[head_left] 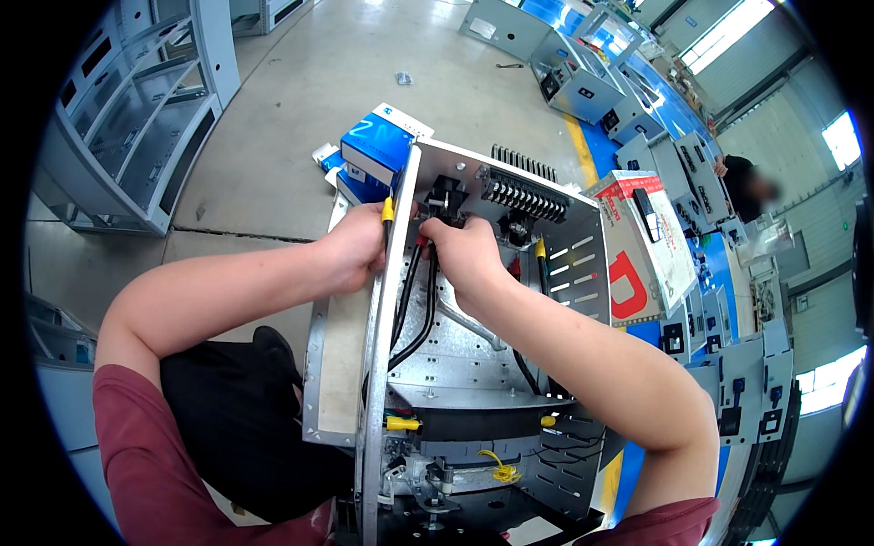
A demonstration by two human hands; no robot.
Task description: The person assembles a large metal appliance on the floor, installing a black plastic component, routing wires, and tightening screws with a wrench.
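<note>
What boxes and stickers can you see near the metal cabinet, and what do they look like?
Blue box: behind the metal cabinet's top left corner, beyond the left hand; rectangular, blue with white ends.
White and red carton: leaning at the cabinet's right side, right of the right hand; flat, rectangular, white with big red markings.
White label: at the cabinet's near bottom edge; small, plain white, rectangular.
</note>
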